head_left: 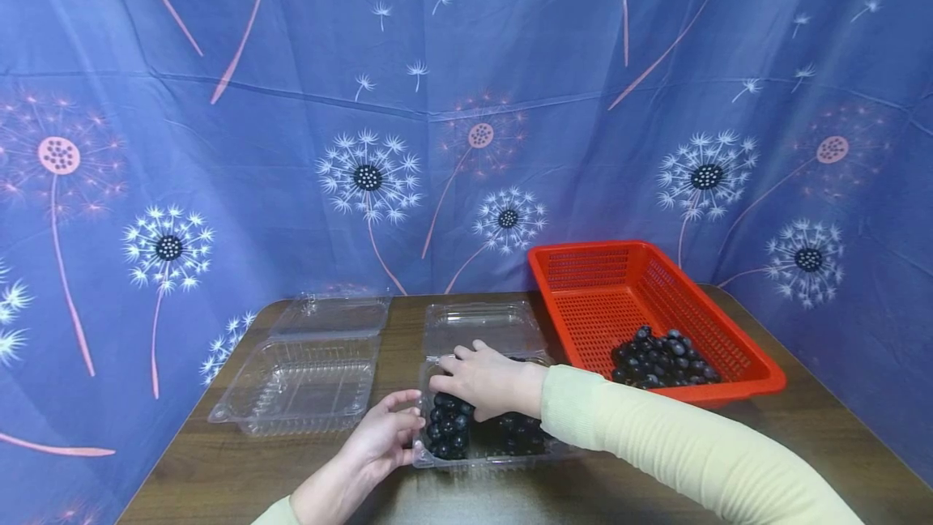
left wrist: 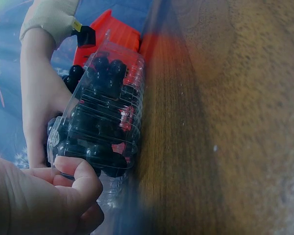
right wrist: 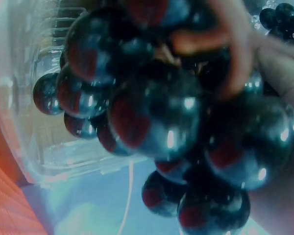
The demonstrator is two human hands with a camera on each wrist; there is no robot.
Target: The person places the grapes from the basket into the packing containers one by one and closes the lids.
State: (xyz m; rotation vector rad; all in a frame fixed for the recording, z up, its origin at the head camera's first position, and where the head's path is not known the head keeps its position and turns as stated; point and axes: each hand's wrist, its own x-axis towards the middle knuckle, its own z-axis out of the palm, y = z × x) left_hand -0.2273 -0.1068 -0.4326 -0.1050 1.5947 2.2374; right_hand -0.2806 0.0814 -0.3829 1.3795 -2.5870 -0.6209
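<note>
A clear plastic clamshell container (head_left: 490,464) stands at the front of the table with black grapes (head_left: 447,430) in it on the left and right. My left hand (head_left: 381,434) pinches its left rim between thumb and fingers, seen closely in the left wrist view. Over the container reaches my right hand (head_left: 481,382), palm down. In the right wrist view, its fingers curl at the stem of a bunch of black grapes (right wrist: 154,115), which fills much of that view. The hand itself partly hides the container's middle in the head view.
A red plastic basket (head_left: 592,314) at the right holds more black grapes (head_left: 665,359) in its near end. To the left lies another opened clear clamshell (head_left: 306,379). The wooden table (head_left: 219,476) meets a blue dandelion-print curtain (head_left: 291,144) behind.
</note>
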